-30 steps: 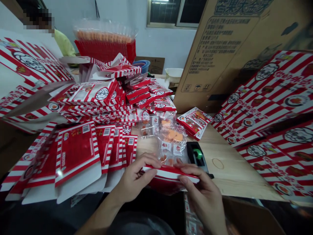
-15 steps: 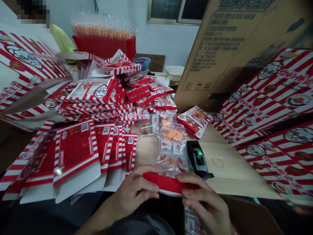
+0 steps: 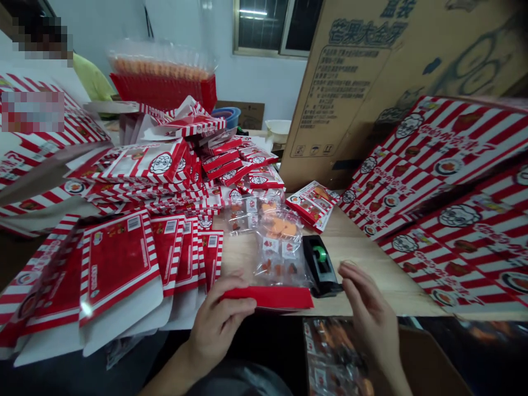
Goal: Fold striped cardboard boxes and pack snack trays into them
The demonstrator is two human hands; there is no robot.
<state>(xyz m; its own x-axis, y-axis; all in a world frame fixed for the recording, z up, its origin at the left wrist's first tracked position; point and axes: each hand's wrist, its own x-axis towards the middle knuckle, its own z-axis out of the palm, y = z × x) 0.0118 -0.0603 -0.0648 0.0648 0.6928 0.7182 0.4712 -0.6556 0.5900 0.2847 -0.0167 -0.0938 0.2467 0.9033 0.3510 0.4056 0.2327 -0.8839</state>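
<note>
Right grip (image 3: 371,311) now wide open, off red card strip (image 3: 268,298), near tape dispenser (image 3: 322,267); left grip (image 3: 218,322) narrow, holding strip's end at base of clear bag (image 3: 280,258).

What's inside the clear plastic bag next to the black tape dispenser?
The clear plastic bag holds orange pieces and small white printed squares. Its near end is covered by the flat red card held by the left hand, so that part cannot be seen.
</note>
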